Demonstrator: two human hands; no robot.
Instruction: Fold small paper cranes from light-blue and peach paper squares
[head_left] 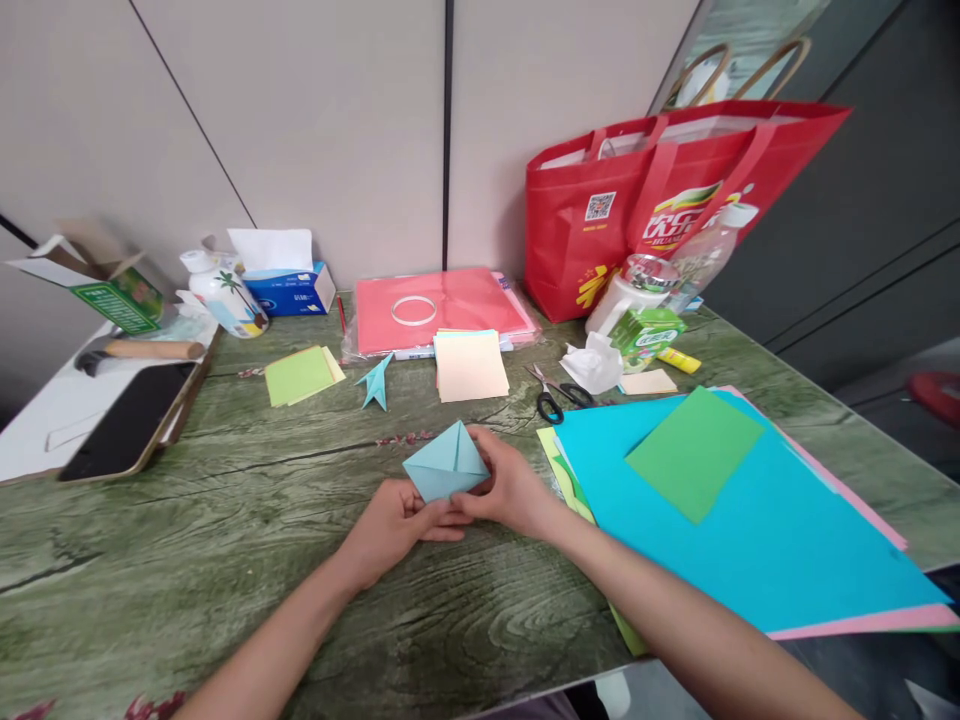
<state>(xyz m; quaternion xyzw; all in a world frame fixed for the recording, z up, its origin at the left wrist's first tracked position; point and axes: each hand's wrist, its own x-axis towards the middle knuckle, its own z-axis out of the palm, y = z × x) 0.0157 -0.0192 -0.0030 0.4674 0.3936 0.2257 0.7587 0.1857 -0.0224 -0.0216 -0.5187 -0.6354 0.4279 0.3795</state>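
Note:
A folded sheet of light blue paper (445,464), diamond-shaped with creases on its face, is held between both hands just above the table. My left hand (405,522) grips its lower left edge, thumb in front and fingers partly hidden below. Around the right corner and lower edge, my right hand (508,484) is closed with its thumb near the bottom. Beyond the hands lies a small folded blue paper figure (377,382). A stack of pale square paper (471,366) sits behind them, and green-yellow square sheets (300,376) lie to the left.
Black-handled scissors (551,398) lie right of the stack. Large blue sheets (720,540) with a green square (697,455) cover the right side. At the back stand a red bag (577,240), a tissue box (289,290) and a white bottle (225,295). A phone (127,420) lies left.

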